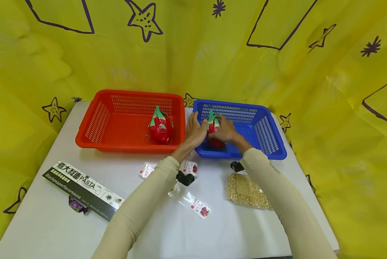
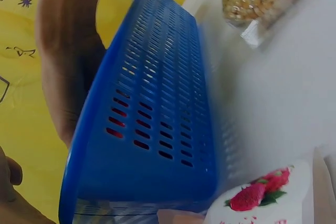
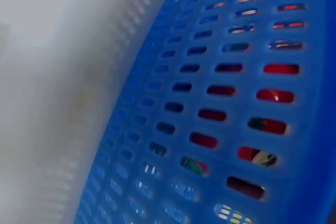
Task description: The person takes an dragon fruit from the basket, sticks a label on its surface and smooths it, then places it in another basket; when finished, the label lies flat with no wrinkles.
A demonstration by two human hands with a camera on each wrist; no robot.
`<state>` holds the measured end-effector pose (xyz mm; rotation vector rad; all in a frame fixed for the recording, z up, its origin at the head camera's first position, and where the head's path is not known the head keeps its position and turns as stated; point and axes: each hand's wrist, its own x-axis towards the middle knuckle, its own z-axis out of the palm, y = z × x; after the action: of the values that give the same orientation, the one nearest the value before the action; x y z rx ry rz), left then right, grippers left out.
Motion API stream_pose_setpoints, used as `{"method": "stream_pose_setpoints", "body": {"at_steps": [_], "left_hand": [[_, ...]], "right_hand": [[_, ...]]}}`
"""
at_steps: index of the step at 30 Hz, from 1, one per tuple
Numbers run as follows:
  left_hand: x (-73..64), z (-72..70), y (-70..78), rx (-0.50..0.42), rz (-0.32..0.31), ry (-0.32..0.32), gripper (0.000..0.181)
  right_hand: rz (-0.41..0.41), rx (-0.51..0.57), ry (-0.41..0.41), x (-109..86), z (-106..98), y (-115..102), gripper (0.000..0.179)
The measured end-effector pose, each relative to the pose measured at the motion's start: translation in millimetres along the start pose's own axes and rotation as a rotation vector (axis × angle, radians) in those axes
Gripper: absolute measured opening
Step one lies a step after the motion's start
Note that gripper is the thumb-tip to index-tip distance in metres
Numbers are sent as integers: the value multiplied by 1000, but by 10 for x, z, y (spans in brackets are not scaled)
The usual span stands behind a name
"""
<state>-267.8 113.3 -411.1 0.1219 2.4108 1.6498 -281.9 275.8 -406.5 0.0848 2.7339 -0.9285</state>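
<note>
In the head view a red dragon fruit with green leaf tips (image 1: 213, 125) is between my two hands, over the left part of the blue basket (image 1: 267, 135). My right hand (image 1: 225, 130) grips it from the right with curled fingers. On its other side my left hand (image 1: 196, 130) has its fingers extended near the basket's left rim, with the thumb touching the fruit. A dark red shape (image 1: 216, 144) shows lower in the basket, partly shadowed; I cannot tell whether it is a separate fruit. Through the basket's slots, the right wrist view shows red and green patches.
Another dragon fruit (image 1: 161, 126) lies in the red basket (image 1: 93, 144) on the left. Nearer me are a pasta box (image 1: 83, 189), a purple wrapped candy (image 1: 78, 205), dragon fruit labels (image 1: 199, 208) and a bag of pale kernels (image 1: 245, 190). A yellow curtain (image 1: 193, 54) hangs behind.
</note>
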Motion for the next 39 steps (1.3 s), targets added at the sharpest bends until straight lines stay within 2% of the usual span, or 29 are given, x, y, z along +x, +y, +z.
{"method": "stream_pose_setpoints", "body": {"at_steps": [5,9,12,17,20,23,27,30,34,39], "left_hand": [[23,-47,11,14,12,-21,71],[5,0,5,38,1,-30,70],[-108,-29,50,88,41,-43,69],[-430,-138,183,105,187,-107,68],[-554,-285,267,72,233,-108,67],[-628,-507,323,49,266,-89,67],[-722,-809,315,33,332,-41,64],[-766,-1033,248,57,367,30,60],[-803,-1297,90,111,345,125,54],[-863,-1517,-144,211,347,162,53]], "right_hand": [[2,-33,-32,26,-34,-47,103],[17,-64,-38,11,-7,-28,102],[11,-95,-25,13,27,-92,96],[12,-127,-20,-1,82,-89,86],[17,-131,-13,-8,103,-84,92],[25,-140,0,-14,108,-107,100],[40,-103,7,-44,120,-100,103],[41,-50,15,-77,129,-94,105],[18,-11,46,-112,131,-79,104],[-58,-40,178,-246,97,-123,98]]}}
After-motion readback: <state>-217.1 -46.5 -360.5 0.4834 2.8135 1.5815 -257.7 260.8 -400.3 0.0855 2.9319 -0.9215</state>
